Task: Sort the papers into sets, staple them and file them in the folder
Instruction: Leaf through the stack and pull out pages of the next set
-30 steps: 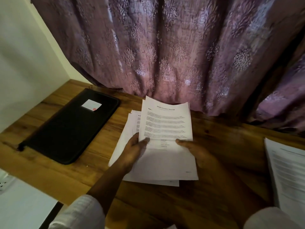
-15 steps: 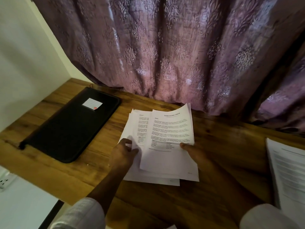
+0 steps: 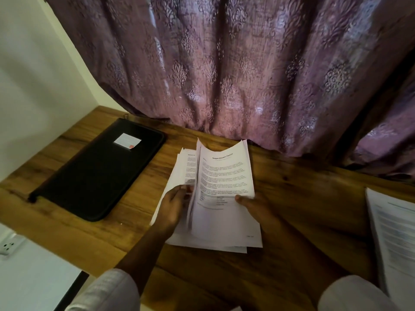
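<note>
A purple curtain [image 3: 224, 63] hangs behind a wooden tabletop [image 3: 310, 203], where a black folder [image 3: 96, 173] lies at the left and a sheaf of pages [image 3: 397, 234] is cut off at the right edge. The papers [image 3: 224, 176] sit mid-tabletop, top sheets lifted, small print unreadable. The left hand [image 3: 171, 206] curls its grip into their blurred left edges, fingertips hidden; the right hand [image 3: 254, 206] pinches them, thumb above, fingers hidden beneath.

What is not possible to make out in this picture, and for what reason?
All in the head view.
Papers: body text too small to read; their count is hidden by overlap.
Right stack: cut off by the right edge, print blurred.
Label on the folder: too small to read.
Right hand: fingers hidden under the papers, only the thumb shows.
Left hand: fingertips blurred among the paper edges.
</note>
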